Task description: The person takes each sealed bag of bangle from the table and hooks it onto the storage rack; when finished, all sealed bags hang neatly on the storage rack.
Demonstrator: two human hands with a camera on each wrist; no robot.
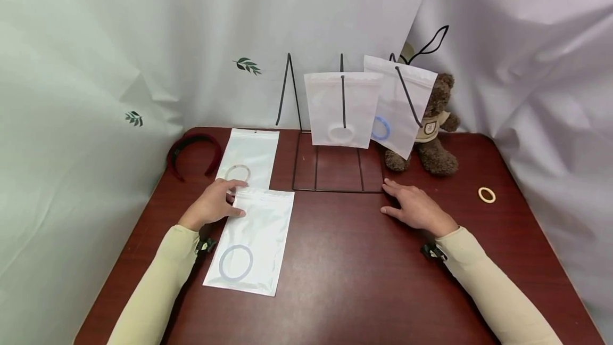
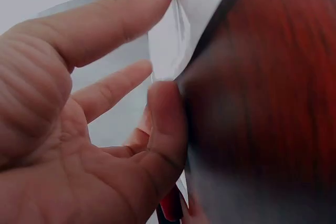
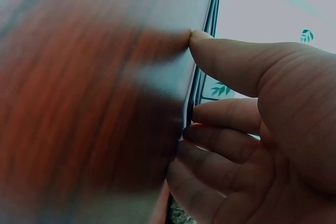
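In the head view, my left hand [image 1: 213, 206] rests at the top left corner of a white zip bag [image 1: 263, 238], thumb and index finger apart and touching it. Through this bag a greyish bangle [image 1: 222, 263] shows. Behind it lies a second white zip bag [image 1: 254, 150] with a pale bangle [image 1: 238, 166] inside, its lower end partly covered. The left wrist view shows the fingers spread at the bag's edge. My right hand [image 1: 415, 207] rests on the table, fingertips at the front right corner of a black wire rack [image 1: 335, 191], and holds nothing.
Two white bags hang from the rack's hooks: one [image 1: 325, 103] with a white bangle, the other [image 1: 395, 95] with a blue bangle. A brown teddy bear [image 1: 437, 157] sits behind at the right. A dark red headband [image 1: 215, 156] lies left, a cream ring [image 1: 480, 194] right.
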